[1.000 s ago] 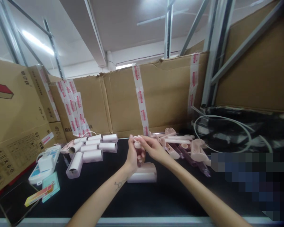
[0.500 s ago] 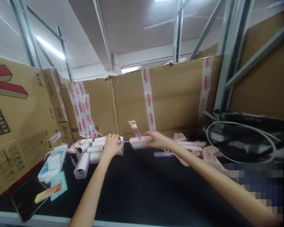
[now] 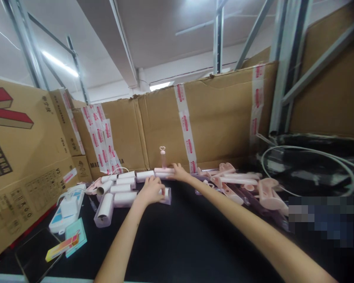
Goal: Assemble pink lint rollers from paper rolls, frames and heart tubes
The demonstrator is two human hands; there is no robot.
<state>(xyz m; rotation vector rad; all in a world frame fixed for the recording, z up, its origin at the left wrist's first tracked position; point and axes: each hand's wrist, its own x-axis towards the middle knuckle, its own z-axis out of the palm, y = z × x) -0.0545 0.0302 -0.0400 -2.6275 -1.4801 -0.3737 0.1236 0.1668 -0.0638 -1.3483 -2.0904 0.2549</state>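
Observation:
My left hand (image 3: 152, 191) is closed around a white paper roll (image 3: 165, 194) in a clear plastic case on the black table. At the back, my right hand (image 3: 180, 173) grips the end of a pink roller (image 3: 164, 171) with an upright stem topped by a heart-shaped loop. The roller rests beside several white rolls (image 3: 125, 199) in clear cases, grouped to the left. One cased roll (image 3: 105, 206) lies turned lengthwise at the near left of the group. Pink plastic handle parts (image 3: 238, 179) are heaped to the right of my right hand.
A white power strip (image 3: 67, 208), a dark phone (image 3: 37, 251), a teal card (image 3: 76, 236) and a yellow-orange packet (image 3: 61, 247) lie at left. Cardboard walls (image 3: 162, 129) enclose the back and left. A looped white cable (image 3: 309, 148) sits at right over black plastic.
My right hand has moved left and lowered the pink roller to the back of the table. My left hand has shifted right and nearer, with a cased roll now in its fingers.

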